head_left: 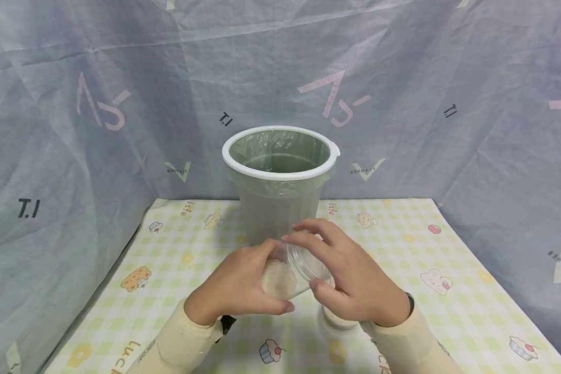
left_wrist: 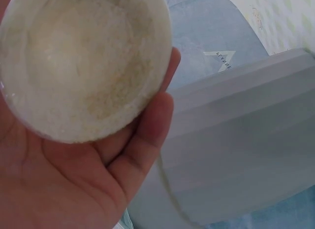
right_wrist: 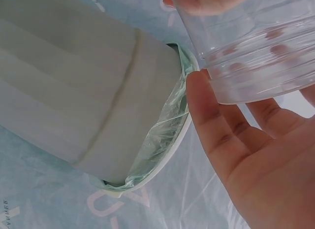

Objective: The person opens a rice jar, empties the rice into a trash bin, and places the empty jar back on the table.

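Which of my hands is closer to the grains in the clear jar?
Your left hand. It grips the clear jar around the end where the grains lie; your right hand is at the jar's ribbed end, farther from them.

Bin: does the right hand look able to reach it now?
Probably yes: the bin stands just beyond the right hand, its top uncovered and nothing visible between, though that hand is on the clear jar.

I see a table (head_left: 145, 311) with a top in pale green and white checks, printed with small cakes (head_left: 269, 351), flowers (head_left: 337, 353) and some words (head_left: 124, 356). A grey bin (head_left: 280, 208) stands on its far part. Nearer lies something round and pale (head_left: 340, 319), partly hidden.
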Demonstrator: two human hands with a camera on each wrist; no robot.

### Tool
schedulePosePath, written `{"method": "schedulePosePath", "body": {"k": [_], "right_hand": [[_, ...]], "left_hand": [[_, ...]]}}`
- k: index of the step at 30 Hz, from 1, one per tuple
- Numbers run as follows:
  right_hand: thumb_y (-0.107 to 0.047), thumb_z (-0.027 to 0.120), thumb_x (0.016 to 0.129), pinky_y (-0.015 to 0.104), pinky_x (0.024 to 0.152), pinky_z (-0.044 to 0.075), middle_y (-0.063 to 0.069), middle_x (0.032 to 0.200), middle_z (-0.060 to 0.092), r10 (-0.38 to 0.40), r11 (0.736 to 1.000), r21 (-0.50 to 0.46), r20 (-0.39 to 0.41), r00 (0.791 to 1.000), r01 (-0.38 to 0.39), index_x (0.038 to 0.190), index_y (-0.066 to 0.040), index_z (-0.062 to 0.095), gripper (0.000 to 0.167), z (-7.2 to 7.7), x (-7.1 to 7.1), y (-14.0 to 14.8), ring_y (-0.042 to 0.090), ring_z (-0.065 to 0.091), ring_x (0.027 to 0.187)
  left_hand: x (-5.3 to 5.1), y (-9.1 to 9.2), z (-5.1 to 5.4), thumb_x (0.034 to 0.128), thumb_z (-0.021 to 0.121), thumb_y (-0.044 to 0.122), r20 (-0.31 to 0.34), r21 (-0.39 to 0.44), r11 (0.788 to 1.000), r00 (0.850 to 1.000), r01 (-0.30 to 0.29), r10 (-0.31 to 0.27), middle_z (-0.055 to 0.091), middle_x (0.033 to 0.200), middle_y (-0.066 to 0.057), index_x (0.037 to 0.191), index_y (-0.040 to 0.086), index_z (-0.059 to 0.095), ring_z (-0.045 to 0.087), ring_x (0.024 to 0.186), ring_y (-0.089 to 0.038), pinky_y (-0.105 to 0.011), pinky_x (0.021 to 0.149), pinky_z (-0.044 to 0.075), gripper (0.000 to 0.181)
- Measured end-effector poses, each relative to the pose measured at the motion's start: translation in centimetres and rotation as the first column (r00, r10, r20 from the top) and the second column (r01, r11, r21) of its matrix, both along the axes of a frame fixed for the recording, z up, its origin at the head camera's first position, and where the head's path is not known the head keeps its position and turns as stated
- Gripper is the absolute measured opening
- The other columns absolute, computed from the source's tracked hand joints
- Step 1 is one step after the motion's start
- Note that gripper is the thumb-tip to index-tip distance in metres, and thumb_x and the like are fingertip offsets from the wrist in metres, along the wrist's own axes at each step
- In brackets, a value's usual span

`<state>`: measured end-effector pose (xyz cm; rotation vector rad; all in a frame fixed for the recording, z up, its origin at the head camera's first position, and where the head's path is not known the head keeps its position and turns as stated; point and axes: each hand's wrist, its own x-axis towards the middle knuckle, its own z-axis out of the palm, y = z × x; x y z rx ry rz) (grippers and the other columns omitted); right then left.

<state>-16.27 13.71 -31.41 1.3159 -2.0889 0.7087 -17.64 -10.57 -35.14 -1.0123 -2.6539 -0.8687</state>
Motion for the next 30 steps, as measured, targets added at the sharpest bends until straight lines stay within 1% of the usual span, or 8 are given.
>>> {"method": "schedulePosePath", "body": {"k": [7,13,16,20,26,30], "right_hand": [[-0.018,0.048,0.078,0.039,0.100,0.048,0.009,0.143,0.052,0.028,1.000,-0.007,0.003,1.000,-0.028,0.140,-0.013,0.058,0.063,-0.05,-0.03,0.09,0.021,0.055,0.127],[-0.015,0.050,0.074,0.038,0.100,0.047,0.009,0.146,0.049,0.025,1.000,0.002,0.019,1.000,-0.025,0.138,-0.014,0.059,0.065,-0.13,-0.06,0.23,0.021,0.055,0.127],[-0.016,0.052,0.079,0.039,0.100,0.047,0.009,0.147,0.049,0.027,1.000,0.004,0.023,0.999,-0.027,0.137,-0.015,0.060,0.058,-0.19,-0.04,0.26,0.021,0.055,0.127],[-0.022,0.059,0.088,0.039,0.102,0.048,0.009,0.147,0.049,0.035,0.999,0.000,0.022,0.999,-0.035,0.134,-0.017,0.060,0.046,-0.19,-0.07,0.18,0.021,0.055,0.127],[-0.023,0.065,0.090,0.040,0.103,0.048,0.009,0.146,0.050,0.037,0.999,-0.004,0.013,0.999,-0.037,0.131,-0.017,0.061,0.042,-0.14,-0.06,0.10,0.025,0.055,0.131],[-0.025,0.063,0.093,0.039,0.100,0.049,0.010,0.146,0.051,0.044,0.999,-0.007,-0.005,0.999,-0.044,0.131,-0.015,0.062,0.039,-0.17,-0.09,0.09,0.024,0.056,0.128]], "left_hand": [[0.05,-0.05,0.16,0.0614,0.092,0.053,0.032,0.005,1.000,0.999,0.008,-0.009,0.065,0.115,0.023,0.127,0.031,0.055,0.064,0.095,-0.001,-0.028,0.084,0.054,0.078],[0.05,-0.06,0.22,0.0613,0.092,0.054,0.051,-0.002,1.000,0.999,0.001,-0.001,0.065,0.114,0.024,0.128,0.031,0.056,0.064,0.095,-0.001,-0.028,0.084,0.054,0.079],[0.04,-0.06,0.21,0.0618,0.091,0.054,0.056,-0.004,1.000,0.998,0.006,-0.006,0.065,0.114,0.025,0.128,0.031,0.056,0.064,0.096,-0.001,-0.028,0.084,0.054,0.078],[0.02,-0.03,0.19,0.0622,0.091,0.054,0.044,-0.001,1.000,0.999,0.021,-0.021,0.066,0.112,0.023,0.126,0.031,0.056,0.064,0.093,-0.002,-0.028,0.082,0.054,0.076],[-0.01,0.01,0.06,0.0614,0.092,0.054,0.029,-0.008,1.000,0.999,0.021,-0.020,0.067,0.108,0.022,0.121,0.031,0.056,0.063,0.088,-0.001,-0.026,0.078,0.053,0.073],[0.01,0.02,0.06,0.0613,0.092,0.054,0.035,-0.010,1.000,0.999,0.018,-0.018,0.066,0.108,0.023,0.121,0.031,0.056,0.063,0.088,-0.001,-0.026,0.078,0.053,0.074]]}}
